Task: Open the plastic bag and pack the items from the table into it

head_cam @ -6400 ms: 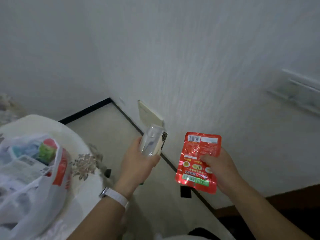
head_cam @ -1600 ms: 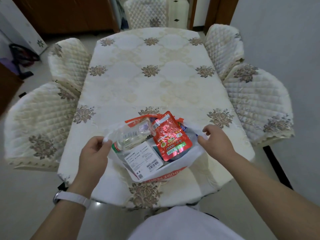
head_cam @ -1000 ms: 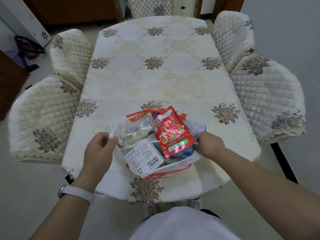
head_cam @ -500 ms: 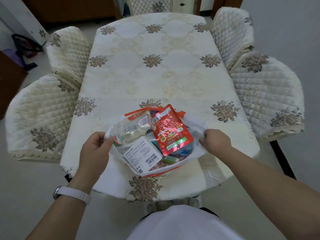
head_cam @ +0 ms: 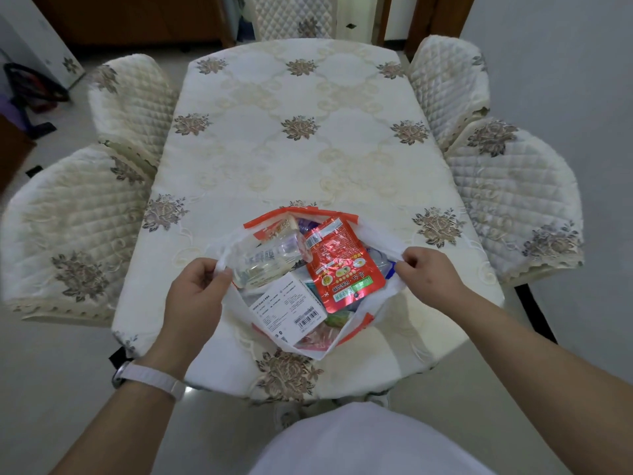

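Observation:
A white plastic bag (head_cam: 378, 303) with orange trim lies open near the table's front edge. My left hand (head_cam: 197, 293) pinches its left handle and my right hand (head_cam: 430, 274) pinches its right handle, holding the mouth apart. Inside lie a red snack pouch (head_cam: 342, 265), a clear plastic bottle (head_cam: 267, 258) and a white box with a barcode (head_cam: 287, 308). Other colourful items show underneath, mostly hidden.
The bag sits on a cream floral tablecloth (head_cam: 294, 138) over an oval table. Quilted chairs stand at the left (head_cam: 75, 228), right (head_cam: 513, 200) and far end (head_cam: 294, 18). A grey wall runs along the right.
Seconds ago I held the bottle and red pouch away from the table; both now lie in the bag. Over the last second my hands have stayed on the handles, spreading the mouth slightly wider.

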`<state>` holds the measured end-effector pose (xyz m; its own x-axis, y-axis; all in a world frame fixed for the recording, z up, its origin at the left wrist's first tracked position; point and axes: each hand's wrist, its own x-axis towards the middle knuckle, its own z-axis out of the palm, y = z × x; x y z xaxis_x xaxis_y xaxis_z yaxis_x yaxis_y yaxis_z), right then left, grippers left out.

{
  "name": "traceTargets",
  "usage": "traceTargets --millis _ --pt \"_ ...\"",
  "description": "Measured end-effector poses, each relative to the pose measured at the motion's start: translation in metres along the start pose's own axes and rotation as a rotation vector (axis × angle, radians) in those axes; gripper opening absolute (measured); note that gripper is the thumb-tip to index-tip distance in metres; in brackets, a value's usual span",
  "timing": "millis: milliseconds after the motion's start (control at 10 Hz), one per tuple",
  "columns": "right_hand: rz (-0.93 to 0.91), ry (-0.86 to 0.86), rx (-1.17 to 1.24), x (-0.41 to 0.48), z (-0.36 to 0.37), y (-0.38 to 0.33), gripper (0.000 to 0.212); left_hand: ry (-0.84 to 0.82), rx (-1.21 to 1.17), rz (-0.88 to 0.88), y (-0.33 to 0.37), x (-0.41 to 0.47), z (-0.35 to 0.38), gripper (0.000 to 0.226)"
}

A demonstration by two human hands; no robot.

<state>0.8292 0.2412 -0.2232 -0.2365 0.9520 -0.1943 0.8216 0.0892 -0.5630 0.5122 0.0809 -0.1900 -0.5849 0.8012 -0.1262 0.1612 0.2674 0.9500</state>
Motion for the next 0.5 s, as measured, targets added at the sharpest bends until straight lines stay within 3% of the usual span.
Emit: traceTargets --millis 300,500 --pt "0.016 0.0 -0.079 -0.003 0.002 -0.009 0.032 -0.027 -0.017 -0.003 -0.003 0.004 -0.004 0.013" --pt "-0.027 0.179 -0.132 -0.024 0.006 -0.025 0.016 -0.014 0.096 0.094 -0.01 0.009 -0.019 0.013"
